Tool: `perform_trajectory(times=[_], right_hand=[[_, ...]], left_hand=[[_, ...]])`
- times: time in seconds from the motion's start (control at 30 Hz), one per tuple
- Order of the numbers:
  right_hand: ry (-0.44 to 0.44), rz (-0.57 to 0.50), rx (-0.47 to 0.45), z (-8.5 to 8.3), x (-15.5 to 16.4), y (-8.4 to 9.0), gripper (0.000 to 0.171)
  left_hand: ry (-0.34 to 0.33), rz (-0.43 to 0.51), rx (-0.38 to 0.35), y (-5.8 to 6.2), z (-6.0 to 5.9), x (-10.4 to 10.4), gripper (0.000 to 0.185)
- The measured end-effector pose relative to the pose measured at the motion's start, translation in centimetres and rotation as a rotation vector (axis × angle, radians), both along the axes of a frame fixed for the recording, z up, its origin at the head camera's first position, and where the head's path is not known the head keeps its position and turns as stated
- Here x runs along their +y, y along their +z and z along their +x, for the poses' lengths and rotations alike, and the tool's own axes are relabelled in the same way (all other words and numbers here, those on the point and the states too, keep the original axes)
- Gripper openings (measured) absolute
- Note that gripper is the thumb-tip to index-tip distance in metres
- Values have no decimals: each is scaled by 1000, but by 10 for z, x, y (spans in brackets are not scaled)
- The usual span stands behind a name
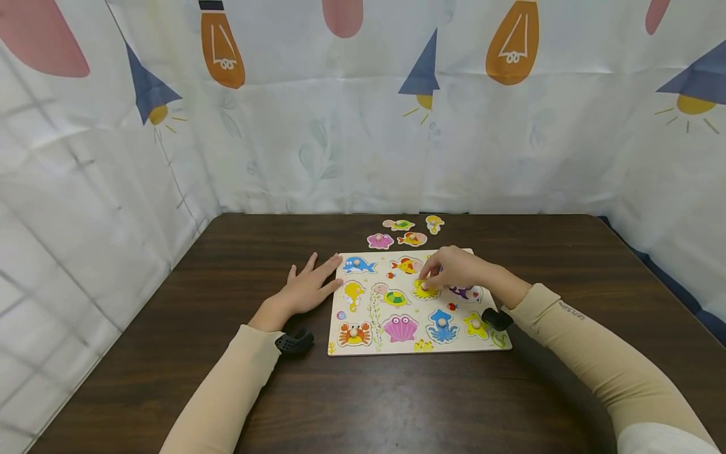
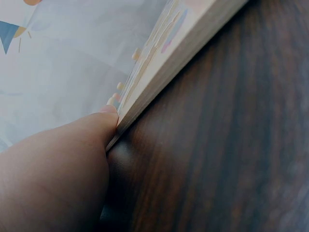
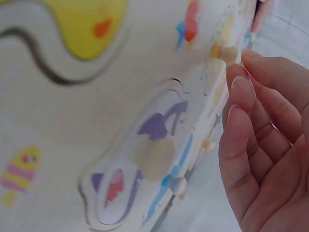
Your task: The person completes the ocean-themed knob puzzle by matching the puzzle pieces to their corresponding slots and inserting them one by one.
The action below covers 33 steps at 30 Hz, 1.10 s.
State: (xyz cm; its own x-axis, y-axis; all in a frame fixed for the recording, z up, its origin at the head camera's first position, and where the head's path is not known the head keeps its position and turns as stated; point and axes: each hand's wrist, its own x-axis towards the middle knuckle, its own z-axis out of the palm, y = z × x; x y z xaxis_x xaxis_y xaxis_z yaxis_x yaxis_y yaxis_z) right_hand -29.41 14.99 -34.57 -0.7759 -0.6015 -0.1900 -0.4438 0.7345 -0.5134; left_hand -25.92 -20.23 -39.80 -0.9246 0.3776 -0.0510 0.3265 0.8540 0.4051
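A wooden peg puzzle board (image 1: 363,348) with sea animals lies on the dark table. At its left edge my left hand (image 1: 303,290) rests with fingers spread, fingertips on the border; the left wrist view shows the thumb (image 2: 110,121) against the board's side. My right hand (image 1: 454,268) reaches over the upper right of the board and pinches the knob of a yellow puzzle piece (image 1: 426,291), which sits at its slot. In the right wrist view, thumb and fingertips meet at that small wooden knob (image 3: 231,54). A purple-and-white knobbed piece (image 3: 153,157) lies nearby, partly behind my hand in the head view.
Beyond the board lie loose pieces: a turtle (image 1: 399,225), a pink shell (image 1: 380,241), a fish (image 1: 412,239) and a small yellow piece (image 1: 434,224). On the board sit a knobbed whale (image 1: 360,265), crab (image 1: 354,334), blue octopus (image 1: 442,328) and star (image 1: 475,326).
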Motion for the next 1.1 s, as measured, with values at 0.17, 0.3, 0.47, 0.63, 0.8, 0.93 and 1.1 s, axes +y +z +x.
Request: perform_trajectory(times=[0.17,0.3,0.47,0.63,0.8,0.93,1.1], right_hand=[[7,-55,30,-1,2,8,16],[-9,-88,55,-4,4,13,18],[-76,-144,75,-9,6,20,21],[-124,-211,84,-19,5,22,24],[-175,-264,73,-33,-1,23,25],[-213,-310,38,-45,-8,22,28],[-235,-368,12,-55,-13,19,31]], left_hand=[[2,0,-6,-1,-1,0,69],[4,0,-9,-1,-1,-1,69],[1,-4,-5,-1,0,-1,69],[1,-7,-8,-1,0,-1,69],[4,-8,-10,-2,0,-2,69],[4,-5,-9,-2,-1,-1,70],[4,-9,-6,-3,-2,-2,70]])
